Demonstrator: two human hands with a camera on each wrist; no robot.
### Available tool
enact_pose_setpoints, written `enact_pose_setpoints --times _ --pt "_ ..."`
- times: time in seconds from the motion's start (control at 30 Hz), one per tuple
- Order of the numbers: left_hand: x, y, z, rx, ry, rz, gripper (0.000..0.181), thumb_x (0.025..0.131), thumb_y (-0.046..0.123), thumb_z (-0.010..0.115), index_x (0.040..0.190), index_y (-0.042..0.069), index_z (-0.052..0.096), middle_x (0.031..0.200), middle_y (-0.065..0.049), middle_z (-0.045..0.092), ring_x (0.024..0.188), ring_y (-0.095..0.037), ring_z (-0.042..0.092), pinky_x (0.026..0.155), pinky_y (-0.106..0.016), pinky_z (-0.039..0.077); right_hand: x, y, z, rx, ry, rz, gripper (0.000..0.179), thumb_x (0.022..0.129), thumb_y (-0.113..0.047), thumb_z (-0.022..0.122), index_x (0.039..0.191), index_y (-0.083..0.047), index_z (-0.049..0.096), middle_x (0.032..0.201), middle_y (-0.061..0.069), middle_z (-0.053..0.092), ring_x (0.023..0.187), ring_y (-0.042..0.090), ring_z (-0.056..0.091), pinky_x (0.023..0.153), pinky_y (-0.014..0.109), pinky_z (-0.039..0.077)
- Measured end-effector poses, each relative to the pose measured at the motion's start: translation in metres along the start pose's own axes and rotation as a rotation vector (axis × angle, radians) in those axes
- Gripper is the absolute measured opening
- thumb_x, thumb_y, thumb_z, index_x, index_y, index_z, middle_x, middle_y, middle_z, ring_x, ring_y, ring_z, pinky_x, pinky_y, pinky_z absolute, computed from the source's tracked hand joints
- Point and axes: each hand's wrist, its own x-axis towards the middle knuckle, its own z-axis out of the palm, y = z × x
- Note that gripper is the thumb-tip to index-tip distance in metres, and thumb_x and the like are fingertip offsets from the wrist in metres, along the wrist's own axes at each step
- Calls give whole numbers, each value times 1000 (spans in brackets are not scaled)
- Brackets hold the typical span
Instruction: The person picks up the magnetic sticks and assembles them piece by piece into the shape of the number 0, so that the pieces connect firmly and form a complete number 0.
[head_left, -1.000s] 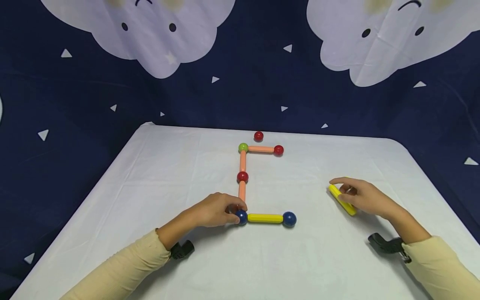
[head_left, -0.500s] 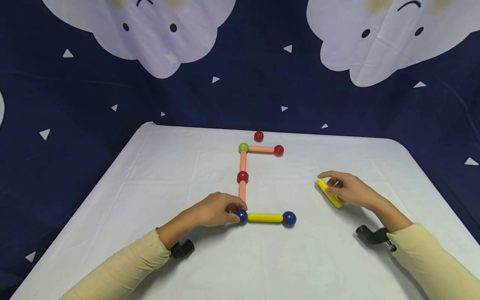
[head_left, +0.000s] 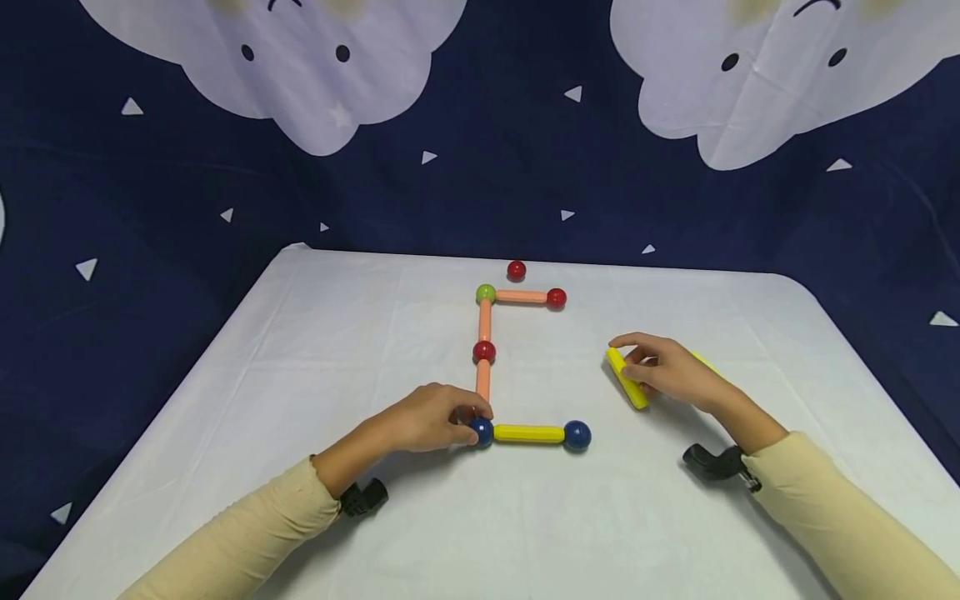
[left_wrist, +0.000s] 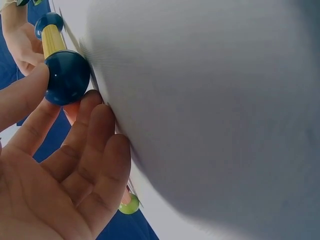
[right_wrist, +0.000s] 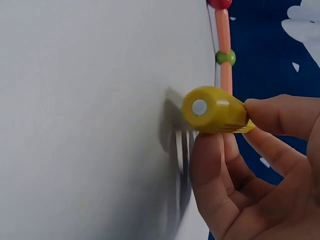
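Observation:
My left hand [head_left: 431,419] pinches a dark blue ball [left_wrist: 69,77] between thumb and fingers, at the lower left corner of a magnetic stick-and-ball figure. From this ball a yellow stick [head_left: 528,433] runs right to a second blue ball [head_left: 577,436]. Away from it, salmon sticks [head_left: 484,321] lead through a red ball [head_left: 484,352] to a green ball [head_left: 486,293], then right to another red ball [head_left: 556,298]. To the right of the figure, my right hand [head_left: 675,372] holds a loose yellow magnetic stick [right_wrist: 212,110] by thumb and fingertips, close over the white surface; its round end faces the right wrist camera.
A loose red ball [head_left: 516,270] lies near the far table edge, behind the figure. Part of another yellow piece [head_left: 705,363] shows behind my right hand. The white-covered table [head_left: 337,333] ends at a dark blue cloth with clouds.
My right hand has carried its yellow stick leftward and slightly away from me, toward the figure, uncovering part of another yellow piece. My left hand stays on the blue ball.

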Motion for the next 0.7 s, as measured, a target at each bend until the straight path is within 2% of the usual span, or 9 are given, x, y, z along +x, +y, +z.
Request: enact_pose_setpoints --times 0.27,0.7 --pt "0 0 0 -1 -2 -7 23 88 12 74 110 19 71 105 -1 74 89 -15 62 86 -38 54 8 -16 11 140 -22 15 47 94 -10 60 140 -6 49 108 18 59 76 15 60 67 28 56" --pt "1 -3 0 -2 2 -3 23 89 12 73 111 20 71 102 0 73 88 -15 62 83 -36 53 18 -35 34 236 -42 35 50 94 -11 60 141 -3 44 106 15 58 79 17 64 73 29 58"
